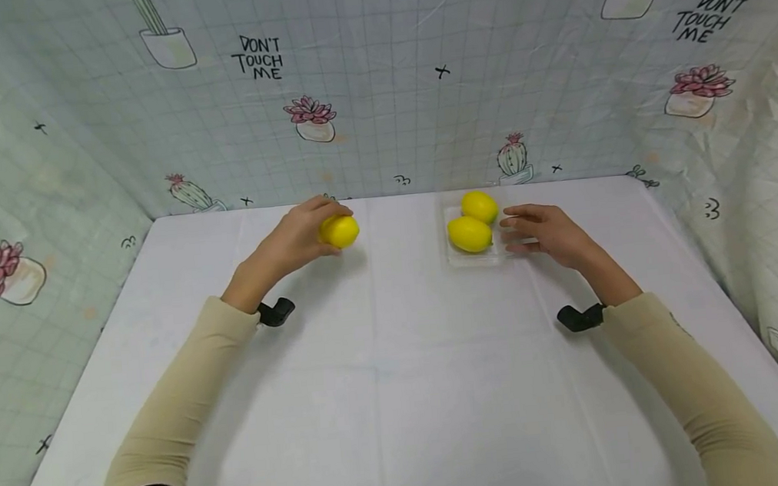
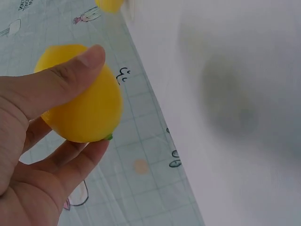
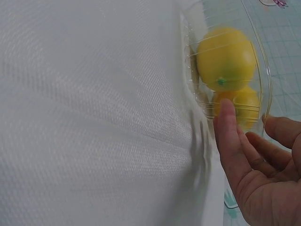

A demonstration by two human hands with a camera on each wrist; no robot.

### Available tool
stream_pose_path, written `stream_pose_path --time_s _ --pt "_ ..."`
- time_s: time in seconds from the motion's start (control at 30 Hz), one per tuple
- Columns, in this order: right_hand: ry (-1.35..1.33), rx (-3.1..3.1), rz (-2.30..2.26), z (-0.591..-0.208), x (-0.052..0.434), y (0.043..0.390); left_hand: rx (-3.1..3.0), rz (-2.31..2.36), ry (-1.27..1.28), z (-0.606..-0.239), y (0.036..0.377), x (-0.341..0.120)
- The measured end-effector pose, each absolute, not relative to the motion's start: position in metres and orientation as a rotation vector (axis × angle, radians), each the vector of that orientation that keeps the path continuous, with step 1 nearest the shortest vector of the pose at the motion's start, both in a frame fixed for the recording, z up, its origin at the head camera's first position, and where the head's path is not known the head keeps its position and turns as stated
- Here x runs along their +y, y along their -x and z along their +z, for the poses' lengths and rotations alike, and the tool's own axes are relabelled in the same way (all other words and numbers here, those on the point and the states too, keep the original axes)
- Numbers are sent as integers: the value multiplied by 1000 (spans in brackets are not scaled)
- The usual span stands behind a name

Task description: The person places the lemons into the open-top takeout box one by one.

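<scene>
My left hand (image 1: 296, 236) grips a yellow lemon (image 1: 340, 232) between thumb and fingers, held up over the back of the table, left of the middle. A green tip shows at one end of this lemon (image 2: 94, 113) in the left wrist view. To the right, a clear plastic container (image 1: 475, 261) holds two more lemons, one lemon (image 1: 469, 234) in front of the other lemon (image 1: 479, 206). My right hand (image 1: 550, 235) is beside the container's right wall, its fingers loosely extended and the fingertips right at the side. Seen from the right wrist, the thumb (image 3: 282, 129) is close to the rim.
A white cloth covers the table (image 1: 402, 396). Behind it, along the back edge, hangs a patterned curtain (image 1: 375, 82) with printed cacti, and similar sheets close off both sides. Each wrist carries a black camera mount (image 1: 277, 312).
</scene>
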State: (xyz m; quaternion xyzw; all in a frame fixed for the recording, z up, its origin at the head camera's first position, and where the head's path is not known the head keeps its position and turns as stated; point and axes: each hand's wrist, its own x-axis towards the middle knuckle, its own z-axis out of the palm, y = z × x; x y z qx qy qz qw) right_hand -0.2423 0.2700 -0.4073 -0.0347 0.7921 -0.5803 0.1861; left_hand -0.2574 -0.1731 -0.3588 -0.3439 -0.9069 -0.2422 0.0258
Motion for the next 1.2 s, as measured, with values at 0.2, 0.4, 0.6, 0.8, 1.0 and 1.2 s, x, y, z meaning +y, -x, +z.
stream_pose_path --time_s 0.2,0.4,0.6,0.8,1.0,1.2 --pt "67 2246 -1628 -410 269 242 -2777 -767 1092 -359 254 -163" --pt "67 2258 -1628 -411 268 243 -2762 -771 1112 -360 253 -153" --pt "75 2246 -1640 -409 267 242 -2740 -754 1162 -362 253 -143" --pt "79 2248 -1635 -407 268 243 -2692 -769 1209 -361 252 -132" --pt "63 2243 -1645 -407 269 243 -2650 -790 1235 -357 250 -118" --pt "72 2236 -1639 -408 269 243 -2622 -825 1239 -358 250 -105"
